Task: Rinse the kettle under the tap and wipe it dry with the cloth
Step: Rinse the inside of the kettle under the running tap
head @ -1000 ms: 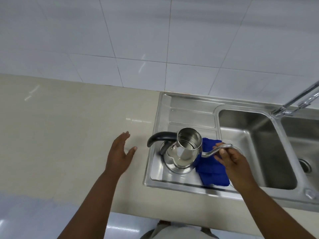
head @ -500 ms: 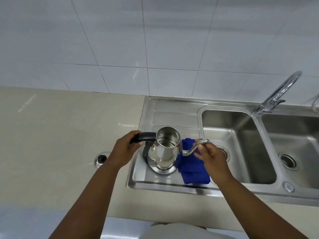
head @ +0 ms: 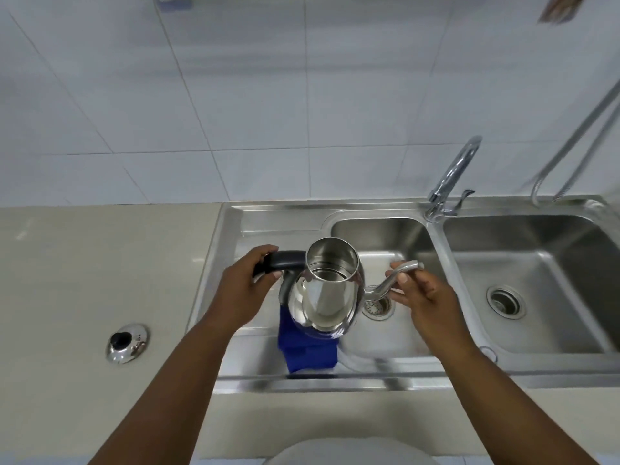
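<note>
Now the left hand [head: 242,287] has its fingers wrapped round the black handle [head: 281,259] of the kettle [head: 327,290]; right hand [head: 423,298] fingers pinch its spout [head: 389,280]. Kettle at frame centre, seemingly lifted above the blue cloth [head: 307,347] and sink [head: 385,337].

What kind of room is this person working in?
Most likely a kitchen. A steel double sink with a tap is set in a beige counter under a white tiled wall, and the left hand and right hand hold a kettle.
</note>
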`<state>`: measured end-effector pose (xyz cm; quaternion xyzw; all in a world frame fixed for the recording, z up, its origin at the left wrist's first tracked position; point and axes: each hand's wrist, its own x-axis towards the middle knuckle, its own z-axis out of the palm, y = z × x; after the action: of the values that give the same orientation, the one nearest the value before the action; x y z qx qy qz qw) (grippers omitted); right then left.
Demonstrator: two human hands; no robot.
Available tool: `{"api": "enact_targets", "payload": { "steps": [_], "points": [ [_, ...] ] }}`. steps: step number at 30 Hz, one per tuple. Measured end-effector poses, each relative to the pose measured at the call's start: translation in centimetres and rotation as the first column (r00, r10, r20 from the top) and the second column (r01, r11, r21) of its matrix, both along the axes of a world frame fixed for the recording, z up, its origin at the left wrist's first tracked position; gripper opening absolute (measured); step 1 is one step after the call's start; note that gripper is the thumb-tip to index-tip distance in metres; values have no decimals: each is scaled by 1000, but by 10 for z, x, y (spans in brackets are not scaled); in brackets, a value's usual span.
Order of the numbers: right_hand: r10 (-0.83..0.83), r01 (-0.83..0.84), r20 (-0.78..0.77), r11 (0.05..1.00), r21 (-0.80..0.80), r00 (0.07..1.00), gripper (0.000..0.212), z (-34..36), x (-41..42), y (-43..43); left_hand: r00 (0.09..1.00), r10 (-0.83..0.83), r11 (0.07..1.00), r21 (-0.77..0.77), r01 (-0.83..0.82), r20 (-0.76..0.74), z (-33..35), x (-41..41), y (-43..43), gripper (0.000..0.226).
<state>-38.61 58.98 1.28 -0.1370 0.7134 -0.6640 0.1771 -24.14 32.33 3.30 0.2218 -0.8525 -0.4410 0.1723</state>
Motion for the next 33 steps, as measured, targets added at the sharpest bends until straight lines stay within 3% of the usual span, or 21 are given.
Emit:
{"api": "enact_targets", "payload": {
  "steps": [11, 20, 24, 28, 30, 33],
  "points": [
    [-88, 87, 17, 993, 77, 996, 20, -20, -99, 85, 993, -98, 995, 15, 97, 63, -29, -106, 82, 31],
    [20, -37, 206, 996, 79, 978, 25, -41, -180, 100, 988, -61, 998, 17, 59, 144, -53, -170, 102, 21],
    [-51, 37, 238, 997, 66, 970, 31, -32, -227, 99, 989, -25, 1000, 7, 24, 145, -60, -188, 98, 21],
    [-99, 92, 18, 962, 257, 995, 25, -17, -284, 81, 989, 16, 1000, 3, -17, 150, -61, -199, 96, 24],
    [15, 36, -110, 891, 452, 994, 44, -5, -304, 66, 987, 28, 1000, -11, -27, 156, -61, -204, 94, 25],
    [200, -84, -129, 795, 601, 971, 52, 8, -318, 44, 985, 48, 999, -11, -46, 163, -60, -211, 92, 25]
  ]
}}
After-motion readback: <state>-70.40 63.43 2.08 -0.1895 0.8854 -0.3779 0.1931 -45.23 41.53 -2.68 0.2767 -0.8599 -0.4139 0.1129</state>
